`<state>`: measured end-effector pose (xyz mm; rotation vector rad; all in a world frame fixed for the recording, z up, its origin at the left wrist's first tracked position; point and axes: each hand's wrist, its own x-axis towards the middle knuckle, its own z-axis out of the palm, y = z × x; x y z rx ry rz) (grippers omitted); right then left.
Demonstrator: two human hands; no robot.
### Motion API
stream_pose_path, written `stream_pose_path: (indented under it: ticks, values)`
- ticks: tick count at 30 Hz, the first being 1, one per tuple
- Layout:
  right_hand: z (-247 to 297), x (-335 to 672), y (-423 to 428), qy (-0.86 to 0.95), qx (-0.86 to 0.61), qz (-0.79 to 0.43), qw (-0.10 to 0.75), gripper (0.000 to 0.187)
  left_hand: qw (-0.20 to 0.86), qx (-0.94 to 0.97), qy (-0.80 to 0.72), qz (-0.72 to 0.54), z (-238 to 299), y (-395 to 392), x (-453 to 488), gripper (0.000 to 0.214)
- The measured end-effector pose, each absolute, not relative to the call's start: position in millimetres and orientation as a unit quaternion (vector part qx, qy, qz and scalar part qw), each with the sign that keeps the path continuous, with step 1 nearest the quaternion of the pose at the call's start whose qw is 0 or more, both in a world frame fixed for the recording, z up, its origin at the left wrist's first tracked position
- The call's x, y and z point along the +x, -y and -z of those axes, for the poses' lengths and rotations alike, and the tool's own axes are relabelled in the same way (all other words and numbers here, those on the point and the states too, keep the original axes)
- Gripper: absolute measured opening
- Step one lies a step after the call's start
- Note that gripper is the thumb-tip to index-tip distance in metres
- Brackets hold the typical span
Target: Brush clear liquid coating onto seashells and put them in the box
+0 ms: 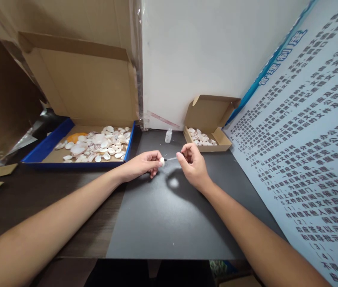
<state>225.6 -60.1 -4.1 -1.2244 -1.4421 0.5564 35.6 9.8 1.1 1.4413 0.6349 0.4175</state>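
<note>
My left hand [145, 164] pinches a small white shell [162, 162] between its fingertips, just above the black mat [169, 223]. My right hand [193, 163] is closed on a thin brush-like applicator [171, 158], whose tip touches the shell. Both hands meet over the far middle of the mat. A small white bottle [168, 136] stands behind them by the wall.
A large blue-edged cardboard box [49, 144] at the back left holds several pale shells and an orange one. A smaller cardboard box [221, 137] at the back right holds several shells. A printed blue-and-white poster [306, 139] leans along the right side. Cardboard scraps lie far left.
</note>
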Motion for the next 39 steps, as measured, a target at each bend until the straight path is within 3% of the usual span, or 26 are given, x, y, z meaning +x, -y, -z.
stream_pose_path:
  ticks: [39]
  values:
    - [5.6, 225.8, 61.6, 0.616, -0.501, -0.249, 0.555, 0.011, 0.699, 0.631, -0.275, -0.191, -0.7, -10.0, 36.1, 0.02]
